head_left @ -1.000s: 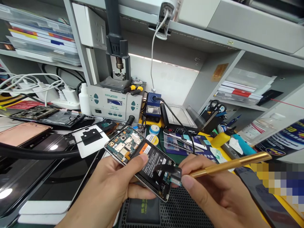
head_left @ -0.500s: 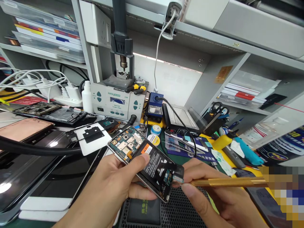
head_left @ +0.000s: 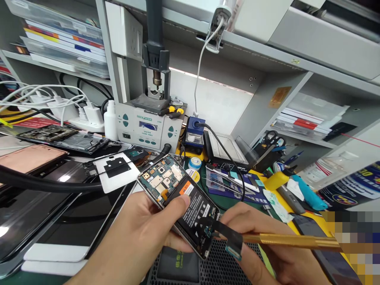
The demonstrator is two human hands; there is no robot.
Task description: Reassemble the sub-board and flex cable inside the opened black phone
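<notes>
My left hand [head_left: 133, 229] grips an opened smartphone [head_left: 175, 180] by its edges, thumb resting on the black battery [head_left: 196, 206]. The circuit board is bare at the phone's upper end, and the phone lies tilted across the view. A black flex cable [head_left: 230, 231] with a small connector sticks out past the lower end. In my right hand [head_left: 273, 253] is a slim gold pen-shaped tool [head_left: 291, 240], pointing left at that end; its tip is hard to make out near the cable. The right fingers are closed around it, close to the flex cable.
Beneath the phone lies a black perforated mat [head_left: 228, 261]. Several phone screens [head_left: 80, 221] lie to the left, crossed by a thick black hose [head_left: 59, 186]. A rework station [head_left: 145, 126] stands behind. Tweezers [head_left: 228, 184] and a yellow bottle [head_left: 276, 180] lie to the right.
The flex cable, earlier folded near the right fingertips, now extends outward with its connector hanging to the lower right. The gold tool has shifted slightly right and down.
</notes>
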